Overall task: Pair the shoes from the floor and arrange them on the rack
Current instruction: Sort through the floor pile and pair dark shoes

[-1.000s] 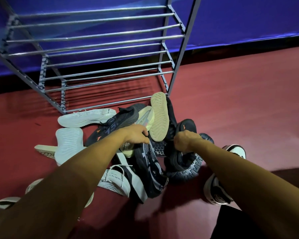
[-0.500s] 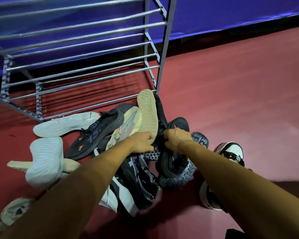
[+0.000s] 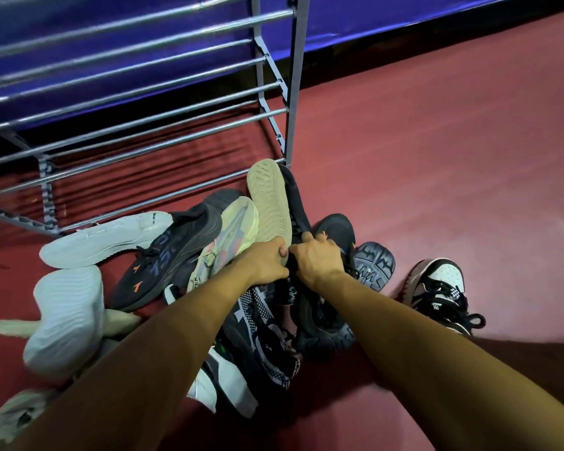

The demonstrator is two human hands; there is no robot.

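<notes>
Gripping tan-soled shoe (image 3: 267,203) heel: left hand (image 3: 266,263) fingers curled. Long axis points 12 o'clock toward rack (image 3: 294,92). Right hand (image 3: 319,257) pinches black upper (image 3: 298,205) at 3 o'clock.

Bare left hand (image 3: 267,263) and bare right hand (image 3: 319,260), rounded knuckles, narrow wrists just behind the fingers (image 3: 306,237). Long, slim forearms (image 3: 183,336), uncovered from the wrists all the way back, away from the fingers, to the lower edge of view.
</notes>
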